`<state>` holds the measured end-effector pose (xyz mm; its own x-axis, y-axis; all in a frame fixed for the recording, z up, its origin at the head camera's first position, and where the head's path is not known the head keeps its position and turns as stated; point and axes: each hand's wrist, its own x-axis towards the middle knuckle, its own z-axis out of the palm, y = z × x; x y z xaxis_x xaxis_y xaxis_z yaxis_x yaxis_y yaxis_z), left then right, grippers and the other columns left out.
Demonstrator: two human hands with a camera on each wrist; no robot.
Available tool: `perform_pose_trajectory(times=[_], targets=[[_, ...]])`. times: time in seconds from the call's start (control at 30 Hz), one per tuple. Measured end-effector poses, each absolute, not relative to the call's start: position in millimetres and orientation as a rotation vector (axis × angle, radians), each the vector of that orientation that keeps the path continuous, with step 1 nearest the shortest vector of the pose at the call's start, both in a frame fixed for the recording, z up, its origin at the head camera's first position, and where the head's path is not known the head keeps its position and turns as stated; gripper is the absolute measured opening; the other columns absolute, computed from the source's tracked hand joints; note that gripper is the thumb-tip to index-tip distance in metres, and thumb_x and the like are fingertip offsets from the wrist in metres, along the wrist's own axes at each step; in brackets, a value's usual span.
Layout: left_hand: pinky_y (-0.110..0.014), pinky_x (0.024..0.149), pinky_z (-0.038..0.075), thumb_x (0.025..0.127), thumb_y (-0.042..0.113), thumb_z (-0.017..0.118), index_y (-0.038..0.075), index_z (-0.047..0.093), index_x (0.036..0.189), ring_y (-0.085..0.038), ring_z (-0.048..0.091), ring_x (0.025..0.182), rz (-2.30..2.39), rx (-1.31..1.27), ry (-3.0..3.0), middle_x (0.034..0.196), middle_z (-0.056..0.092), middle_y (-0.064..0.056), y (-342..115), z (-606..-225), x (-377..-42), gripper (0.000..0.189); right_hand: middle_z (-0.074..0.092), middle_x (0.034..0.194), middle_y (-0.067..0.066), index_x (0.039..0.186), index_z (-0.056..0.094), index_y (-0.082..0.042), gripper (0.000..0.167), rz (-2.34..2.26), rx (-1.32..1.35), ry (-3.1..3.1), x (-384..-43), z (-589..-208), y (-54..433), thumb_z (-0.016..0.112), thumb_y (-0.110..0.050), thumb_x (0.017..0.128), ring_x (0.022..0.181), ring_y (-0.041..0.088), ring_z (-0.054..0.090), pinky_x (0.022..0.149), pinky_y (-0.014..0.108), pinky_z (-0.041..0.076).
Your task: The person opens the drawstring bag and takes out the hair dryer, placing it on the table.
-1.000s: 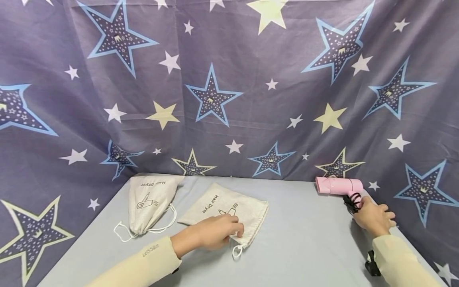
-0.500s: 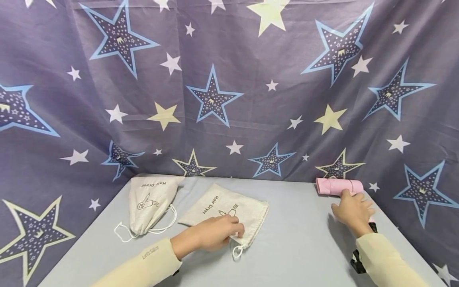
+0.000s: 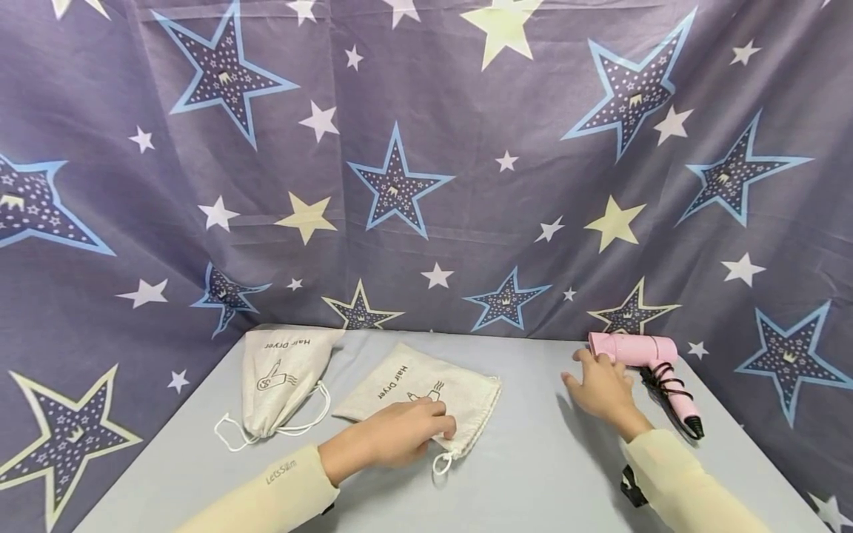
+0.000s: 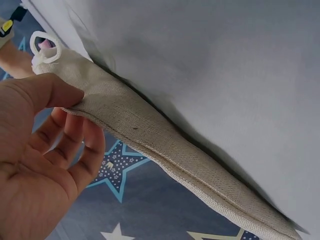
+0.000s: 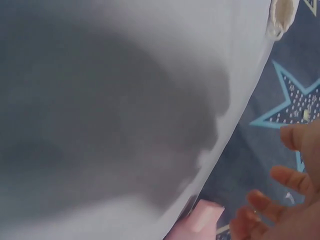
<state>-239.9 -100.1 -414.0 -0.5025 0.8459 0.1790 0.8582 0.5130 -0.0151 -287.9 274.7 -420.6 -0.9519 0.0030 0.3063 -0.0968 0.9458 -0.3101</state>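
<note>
The hair dryer (image 3: 629, 349) is located to the right of the flat pouch (image 3: 416, 377), well apart from it. The barrel is laid crosswise, its open end directed left; the handle (image 3: 681, 403) is angled toward the person and slightly right. The pouch is aligned diagonally, its drawstring mouth directed right and toward the person.

The near edge of the pouch is pinched between thumb and fingers of the left hand (image 3: 408, 433). The right hand (image 3: 603, 385) is held spread to the right of the pouch, fingertips near the barrel; contact cannot be determined.

The dryer is finished in pink, with black cord (image 3: 674, 383) wound around the handle. The pouch is made of beige cloth, printed "Hair Dryer" and fitted with a white loop (image 3: 442, 465). A similarly printed gathered bag (image 3: 283, 385) is placed left of the pouch.
</note>
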Motion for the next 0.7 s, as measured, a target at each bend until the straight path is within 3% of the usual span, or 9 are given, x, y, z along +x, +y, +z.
perform_pose_trajectory(times=[0.2, 0.33, 0.5, 0.7], targets=[[-0.023, 0.075, 0.051, 0.084, 0.005, 0.076, 0.026, 0.065, 0.109, -0.009, 0.059, 0.094, -0.026, -1.479, -2.513, 0.098, 0.059, 0.011, -100, -414, -240, 0.034, 0.058, 0.121, 0.031, 0.129, 0.06, -0.006, 0.044, 0.456, 0.229, -2.781, -293, -426, 253, 0.067, -0.033, 0.095, 0.108, 0.056, 0.051, 0.079, 0.066, 0.041], [-0.023, 0.069, 0.048, 0.09, 0.015, 0.076, 0.026, 0.064, 0.108, -0.01, 0.057, 0.089, 0.087, -1.493, -2.401, 0.096, 0.057, 0.01, -100, -416, -241, 0.024, 0.06, 0.12, 0.028, 0.132, 0.059, -0.008, 0.045, 0.438, 0.303, -2.759, -296, -428, 240, 0.069, -0.031, 0.095, 0.106, 0.052, 0.055, 0.079, 0.065, 0.042], [-0.023, 0.063, 0.042, 0.096, 0.028, 0.068, 0.026, 0.063, 0.107, -0.011, 0.05, 0.085, 0.266, -1.505, -2.234, 0.093, 0.052, 0.009, -100, -418, -243, 0.012, 0.061, 0.12, 0.026, 0.135, 0.058, -0.01, 0.045, 0.436, 0.41, -2.742, -298, -429, 222, 0.069, -0.03, 0.095, 0.1, 0.048, 0.058, 0.081, 0.064, 0.044], [-0.02, 0.061, 0.039, 0.095, 0.032, 0.066, 0.026, 0.063, 0.104, -0.01, 0.048, 0.083, 0.27, -1.528, -2.196, 0.091, 0.051, 0.009, -100, -418, -244, 0.011, 0.06, 0.127, 0.023, 0.137, 0.058, -0.012, 0.045, 0.485, 0.633, -2.738, -301, -430, 203, 0.067, -0.03, 0.097, 0.111, 0.048, 0.058, 0.09, 0.067, 0.045]])
